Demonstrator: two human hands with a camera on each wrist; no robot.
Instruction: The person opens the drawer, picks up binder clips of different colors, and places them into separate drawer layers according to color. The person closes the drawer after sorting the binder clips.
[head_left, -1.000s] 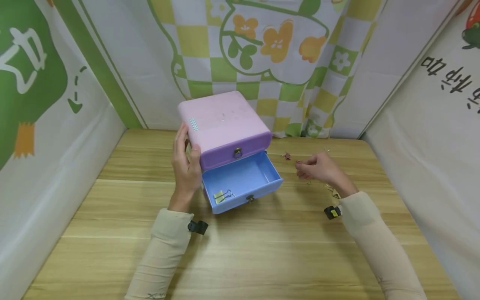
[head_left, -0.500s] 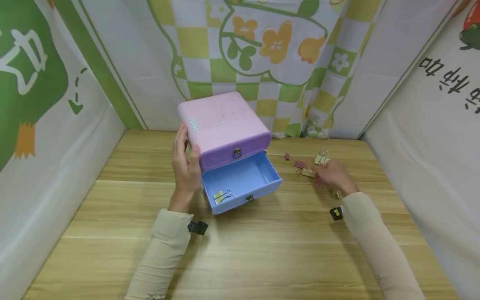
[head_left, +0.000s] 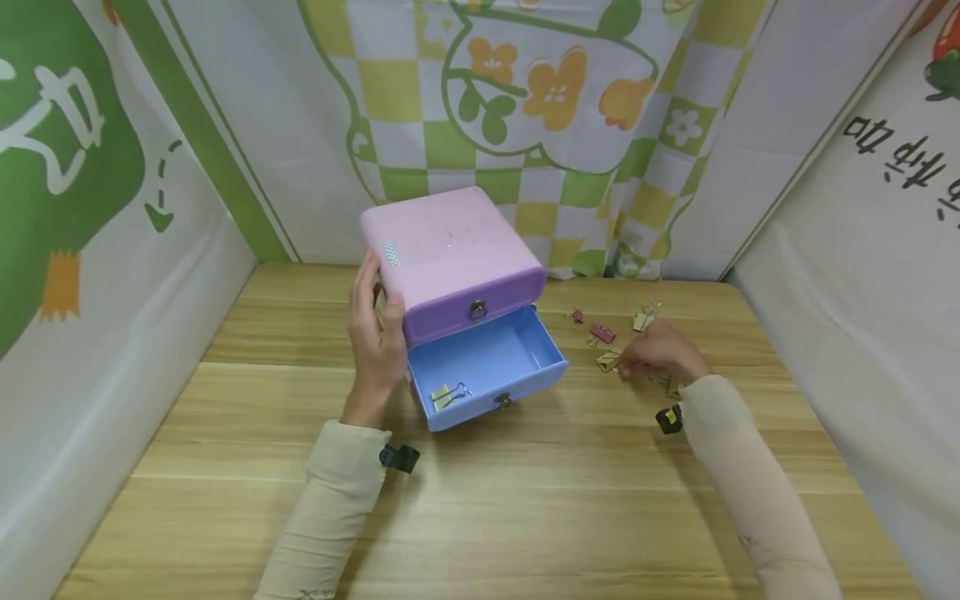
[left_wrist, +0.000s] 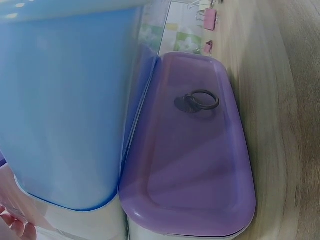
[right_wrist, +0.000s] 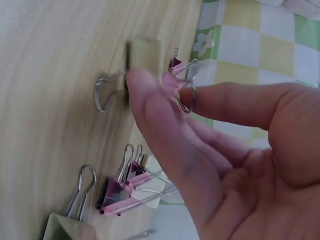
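In the head view a pink-topped box [head_left: 450, 242] stands with its blue drawer [head_left: 487, 358] pulled out. A yellow binder clip [head_left: 442, 397] lies inside this drawer. Against the box's left side rests my left hand [head_left: 377, 350], its thumb near the front corner; some fingertips [left_wrist: 17, 227] show in the left wrist view. To the right, my right hand [head_left: 662, 350] pinches a yellow binder clip [right_wrist: 145, 55] just over the table. Pink binder clips [right_wrist: 117, 195] and another yellow clip [right_wrist: 67, 227] surround that hand.
Beneath the blue drawer, a closed purple drawer front [left_wrist: 200, 150] with a ring pull shows in the left wrist view. A yellow clip [head_left: 642, 320] and a pink clip [head_left: 602, 332] lie on the wooden table [head_left: 517, 517]. A patterned curtain [head_left: 517, 117] hangs behind.
My right hand has moved right from beside the pink clips, uncovering them. The yellow clip at its fingertips has turned and shifted slightly toward me. My left hand stays on the box.
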